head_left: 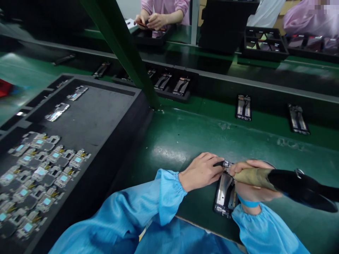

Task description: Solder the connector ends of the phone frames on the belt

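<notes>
An opened phone body (225, 195) lies on the green bench (164, 141) at the front edge. My left hand (203, 171) rests at its top left, fingers together and pressed on the phone's upper end. My right hand (251, 183) is wrapped round a tool with a tan grip (254, 176) and a wide black rear part (302, 188), held at the phone's upper right. The tool's tip is hidden by my fingers. A blue band circles my right wrist.
A black foam tray (90, 116) with several metal parts fills the left. A green post (127, 53) rises beside it. Phone bodies (244, 107) lie along the strip beyond. Across it, a person's hands (156, 21) hold a small item near stacked black trays (221, 28).
</notes>
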Motion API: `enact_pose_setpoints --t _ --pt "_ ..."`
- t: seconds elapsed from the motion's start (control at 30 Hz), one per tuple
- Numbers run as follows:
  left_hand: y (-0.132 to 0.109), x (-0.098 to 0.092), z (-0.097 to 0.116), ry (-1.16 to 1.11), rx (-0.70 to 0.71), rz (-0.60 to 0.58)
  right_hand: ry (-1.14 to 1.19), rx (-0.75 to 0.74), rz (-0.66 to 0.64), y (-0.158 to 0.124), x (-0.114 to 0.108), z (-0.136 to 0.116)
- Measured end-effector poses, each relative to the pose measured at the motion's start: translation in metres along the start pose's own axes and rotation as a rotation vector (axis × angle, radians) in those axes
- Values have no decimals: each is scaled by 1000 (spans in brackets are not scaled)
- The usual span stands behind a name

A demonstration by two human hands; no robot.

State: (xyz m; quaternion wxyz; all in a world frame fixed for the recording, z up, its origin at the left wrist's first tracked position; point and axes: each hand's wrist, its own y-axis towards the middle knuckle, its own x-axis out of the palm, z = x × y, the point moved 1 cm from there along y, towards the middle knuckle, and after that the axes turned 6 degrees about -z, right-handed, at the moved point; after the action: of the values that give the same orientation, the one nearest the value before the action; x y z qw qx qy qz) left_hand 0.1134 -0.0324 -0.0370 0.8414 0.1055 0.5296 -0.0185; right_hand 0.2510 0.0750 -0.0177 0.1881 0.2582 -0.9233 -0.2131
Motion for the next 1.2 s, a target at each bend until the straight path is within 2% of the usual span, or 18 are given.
enact_pose_setpoints --t 0.17,0.3,0.43,0.57,0.6,0.67,0.77,0.9,0.97,1.07,1.2 --pt "-1 -1 0 -6 4 2 -54 53 62 -2 -2 3" --pt "1 -1 -3 -21 9 13 -12 72 16 -6 -2 9" --pt "-3 4 11 -95 -11 40 38 124 -2 -7 -5 10" --pt "-18 22 43 -107 306 -116 60 89 155 3 -28 6" --pt "-19 26 46 -71 333 -148 58 65 210 6 -35 4" --pt "-12 28 38 23 243 -141 26 52 295 14 -48 2" --pt "26 16 -5 158 31 -42 -31 58 358 25 -60 -1" --pt "103 -7 -77 288 -198 40 7 32 389 31 -61 -3" --pt "135 -10 -97 298 -260 63 37 22 385 31 -59 -2" --pt "170 -2 -95 280 -283 84 80 4 356 29 -58 -1" --pt "215 23 -57 217 -220 76 115 -6 329 26 -63 1"
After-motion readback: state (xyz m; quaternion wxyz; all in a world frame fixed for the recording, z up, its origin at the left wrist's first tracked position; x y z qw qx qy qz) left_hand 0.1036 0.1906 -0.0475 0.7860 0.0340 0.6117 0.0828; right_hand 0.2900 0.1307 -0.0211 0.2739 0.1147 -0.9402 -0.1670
